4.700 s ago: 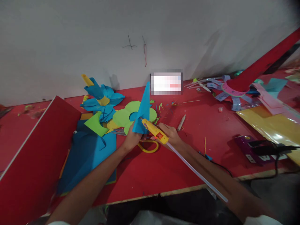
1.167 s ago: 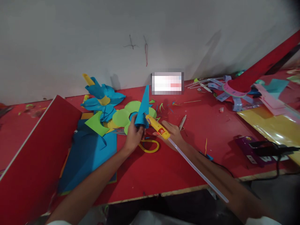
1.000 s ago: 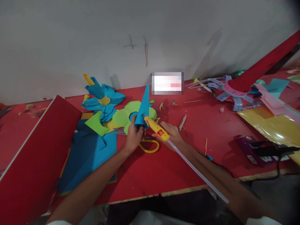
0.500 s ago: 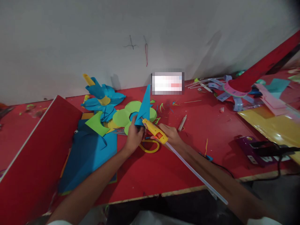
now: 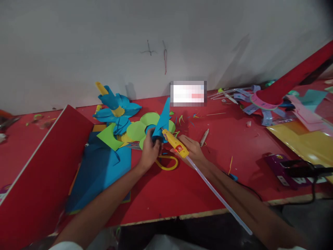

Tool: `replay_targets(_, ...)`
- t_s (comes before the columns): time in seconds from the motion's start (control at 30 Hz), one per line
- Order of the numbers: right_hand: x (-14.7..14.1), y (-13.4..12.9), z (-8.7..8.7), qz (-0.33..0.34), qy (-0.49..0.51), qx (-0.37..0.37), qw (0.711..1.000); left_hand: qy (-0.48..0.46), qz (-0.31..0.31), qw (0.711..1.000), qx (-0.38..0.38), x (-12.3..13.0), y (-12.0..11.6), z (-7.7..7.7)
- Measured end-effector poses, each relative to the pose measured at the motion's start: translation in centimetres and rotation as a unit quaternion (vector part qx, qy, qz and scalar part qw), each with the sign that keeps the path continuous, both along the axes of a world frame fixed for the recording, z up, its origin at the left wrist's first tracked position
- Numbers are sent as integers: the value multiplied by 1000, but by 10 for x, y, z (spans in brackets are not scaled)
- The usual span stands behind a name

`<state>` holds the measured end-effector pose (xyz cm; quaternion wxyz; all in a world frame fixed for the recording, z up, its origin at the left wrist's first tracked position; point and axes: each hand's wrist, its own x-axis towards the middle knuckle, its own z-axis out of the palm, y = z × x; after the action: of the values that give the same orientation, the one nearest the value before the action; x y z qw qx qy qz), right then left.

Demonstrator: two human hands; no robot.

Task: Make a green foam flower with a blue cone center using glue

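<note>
A blue paper cone [image 5: 163, 119] stands tilted above the red worktop [image 5: 151, 198], point upward, near the middle of the view. The left hand [image 5: 150, 151] is closed around its wide lower end, thumb and fingers clamped on the paper. At the cone's lower right side is the nozzle of a yellow hot glue gun [image 5: 175, 143] — whether it touches the paper is hard to tell. The right hand [image 5: 192, 147] is wrapped around the gun, though most of its fingers are hidden; the two hands are near each other but apart. A long translucent glue stick [image 5: 220, 196] runs from the gun's back end over the right forearm. Behind the cone lies a green paper flower [image 5: 136, 131], partly covered, and below the hands a yellow looped handle [image 5: 168, 169] rests on the worktop. Farther left are a blue paper flower [image 5: 128, 109] with a yellow centre, a green paper piece [image 5: 108, 137] with a curved cutout, blue sheets [image 5: 104, 170] and a leaning red board [image 5: 47, 173]. To the right — beyond a pale pen-like stick [image 5: 204, 137] — are a purple power strip [image 5: 278, 168] and a shiny gold sheet [image 5: 299, 142].
</note>
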<state>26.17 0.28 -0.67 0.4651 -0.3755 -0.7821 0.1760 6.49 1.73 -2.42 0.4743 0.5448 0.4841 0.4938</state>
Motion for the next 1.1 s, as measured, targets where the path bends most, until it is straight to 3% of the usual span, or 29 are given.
replay_targets(0.3,6,6,-6,-24,-11,24,999,23,23,999,9,1,-2,10)
replay_targets(0.53,3,5,-7,-27,-8,9,1000,99,26,993,54,-2,1,5)
replay_targets(1.1,-1,-1,-3,-2,-36,21,999,110,46,991,60,-3,1,-2)
